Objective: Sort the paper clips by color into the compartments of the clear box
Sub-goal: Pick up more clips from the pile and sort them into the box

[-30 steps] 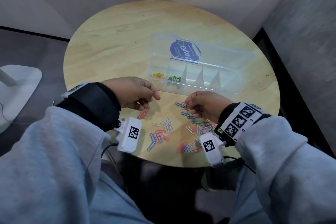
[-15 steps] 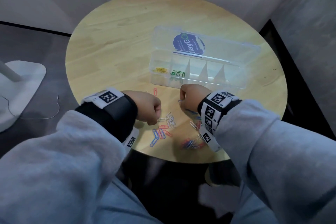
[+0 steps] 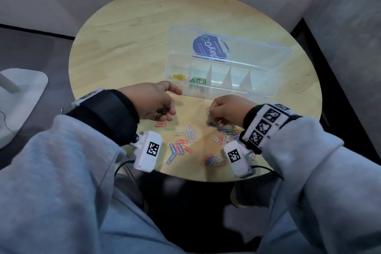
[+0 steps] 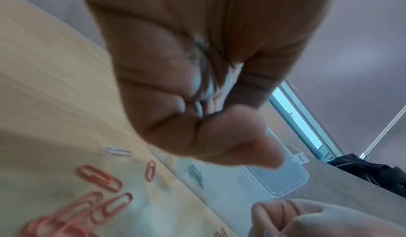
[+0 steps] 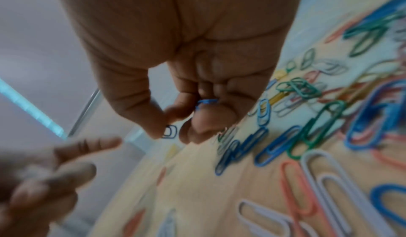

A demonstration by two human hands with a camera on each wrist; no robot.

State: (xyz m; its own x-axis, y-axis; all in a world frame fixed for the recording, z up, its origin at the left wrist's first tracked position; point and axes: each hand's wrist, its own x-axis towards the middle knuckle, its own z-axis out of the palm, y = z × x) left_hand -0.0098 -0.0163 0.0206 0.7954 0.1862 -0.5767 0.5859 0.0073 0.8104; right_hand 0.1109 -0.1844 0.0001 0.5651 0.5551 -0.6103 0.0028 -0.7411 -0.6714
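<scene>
My left hand (image 3: pixel 153 100) hangs just above the table (image 3: pixel 127 33), fingers curled in around a few pale clips (image 4: pixel 203 91) that show between them in the left wrist view, thumb reaching toward the box (image 3: pixel 276 51). My right hand (image 3: pixel 225 109) is curled too, pinching blue clips (image 5: pixel 207 102) between thumb and fingertips, low over the loose pile (image 3: pixel 216 159). The box lies open near the far side of the table, lid flat behind it; its leftmost compartment holds yellow clips (image 3: pixel 177 77) and the next one green clips (image 3: pixel 197 81). Between my hands and near my wrists lie red clips (image 3: pixel 161 124), white clips (image 3: pixel 188 132) and mixed blue, red and green ones, all on the table in front of the box.
</scene>
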